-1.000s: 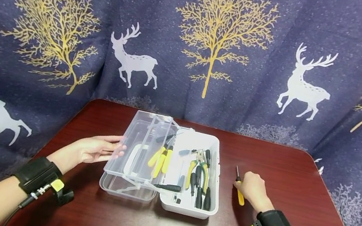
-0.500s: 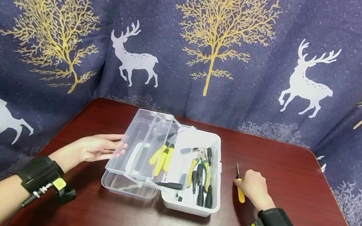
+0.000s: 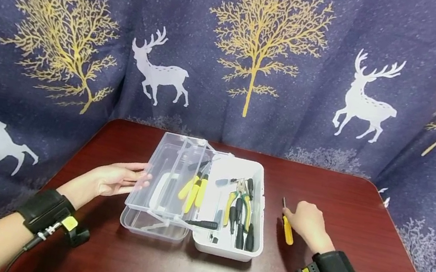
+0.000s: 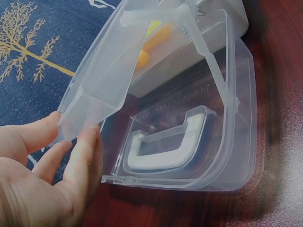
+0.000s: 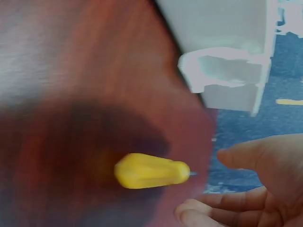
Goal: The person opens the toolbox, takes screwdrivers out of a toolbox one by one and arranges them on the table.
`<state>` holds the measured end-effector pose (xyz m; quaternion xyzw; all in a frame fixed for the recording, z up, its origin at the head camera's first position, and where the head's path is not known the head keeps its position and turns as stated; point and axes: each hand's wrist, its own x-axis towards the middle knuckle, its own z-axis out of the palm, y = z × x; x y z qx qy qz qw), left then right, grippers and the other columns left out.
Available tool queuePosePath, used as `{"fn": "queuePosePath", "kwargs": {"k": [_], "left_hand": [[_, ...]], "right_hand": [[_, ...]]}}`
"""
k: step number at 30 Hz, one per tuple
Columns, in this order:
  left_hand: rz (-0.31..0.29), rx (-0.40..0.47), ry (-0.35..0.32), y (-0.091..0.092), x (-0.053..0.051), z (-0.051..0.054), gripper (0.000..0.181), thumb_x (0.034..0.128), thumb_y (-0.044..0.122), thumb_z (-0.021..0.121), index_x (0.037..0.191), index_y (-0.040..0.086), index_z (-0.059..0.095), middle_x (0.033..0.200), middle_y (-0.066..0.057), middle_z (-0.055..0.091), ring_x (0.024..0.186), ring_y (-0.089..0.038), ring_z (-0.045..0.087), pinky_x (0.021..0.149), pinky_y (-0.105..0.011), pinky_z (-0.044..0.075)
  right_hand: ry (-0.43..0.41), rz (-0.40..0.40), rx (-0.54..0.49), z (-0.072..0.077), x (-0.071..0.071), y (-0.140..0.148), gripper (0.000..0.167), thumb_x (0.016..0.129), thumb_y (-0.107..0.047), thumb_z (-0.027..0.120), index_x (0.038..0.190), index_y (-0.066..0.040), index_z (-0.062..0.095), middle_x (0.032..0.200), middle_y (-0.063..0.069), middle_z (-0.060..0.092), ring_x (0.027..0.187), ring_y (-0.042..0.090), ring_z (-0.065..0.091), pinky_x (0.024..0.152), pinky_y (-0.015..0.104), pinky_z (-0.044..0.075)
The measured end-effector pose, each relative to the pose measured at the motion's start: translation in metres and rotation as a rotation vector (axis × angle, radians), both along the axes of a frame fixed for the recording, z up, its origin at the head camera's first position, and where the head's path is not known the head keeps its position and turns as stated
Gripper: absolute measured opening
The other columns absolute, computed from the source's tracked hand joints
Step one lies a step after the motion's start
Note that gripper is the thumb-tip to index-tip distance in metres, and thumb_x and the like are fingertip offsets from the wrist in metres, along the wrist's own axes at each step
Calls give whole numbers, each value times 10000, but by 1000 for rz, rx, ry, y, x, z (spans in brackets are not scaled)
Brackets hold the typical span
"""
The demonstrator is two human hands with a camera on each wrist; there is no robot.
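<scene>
My left hand [image 3: 122,180] pinches the outer edge of a clear plastic tray [image 4: 97,94], thumb on one side and fingers on the other. That tray hangs by link arms over the opened clear lid of a white toolbox [image 3: 224,249]. Right of the box, a screwdriver with a yellow handle [image 3: 288,231] lies on the table. Around its shaft, thumb and fingers of my right hand [image 3: 307,224] stand apart; in the right wrist view the yellow handle [image 5: 151,171] is out of their grasp. Part of the shaft is hidden.
Inside the toolbox are pliers [image 3: 238,203] with yellow-green grips and several black-handled tools [image 3: 241,237]. Several yellow-handled tools [image 3: 194,192] show through the clear tray. A white carry handle [image 4: 165,156] is on the lid. A patterned curtain [image 3: 231,60] hangs behind the table.
My right hand has shifted slightly right, its fingers now apart from the screwdriver, whose handle shows more fully. The left hand keeps hold of the clear tray.
</scene>
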<state>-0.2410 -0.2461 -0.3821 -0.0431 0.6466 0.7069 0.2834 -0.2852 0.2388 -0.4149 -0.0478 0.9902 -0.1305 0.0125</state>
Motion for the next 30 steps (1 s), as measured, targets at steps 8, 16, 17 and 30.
{"fn": "queuePosePath", "kwargs": {"k": [8,16,17,30], "left_hand": [[-4,19,1,0,2,-2,747,979,159,535,1542,35,60,985,141,668,921,-5,655,822,-141,545],[3,7,-3,-3,4,-2,763,973,165,549,1542,39,56,986,150,663,926,-4,655,825,-138,543],[3,6,-3,-4,4,-2,765,974,164,548,1542,37,52,988,148,663,928,-5,655,826,-140,544],[-1,1,10,-6,3,-1,743,986,158,521,1540,29,45,998,145,657,935,-4,654,840,-149,546]], "right_hand": [[117,95,-77,29,-3,-24,453,910,-237,580,518,-149,372,486,-56,248,429,122,302,450,244,243],[137,272,-171,69,1,-79,448,897,-182,596,526,-177,344,512,-62,229,479,108,239,491,236,205],[126,291,-174,74,1,-87,453,897,-187,594,522,-184,341,507,-64,233,477,105,244,492,231,212],[-89,431,-94,86,-5,-164,583,899,-301,624,383,-197,374,373,-93,379,392,62,414,506,177,308]]}}
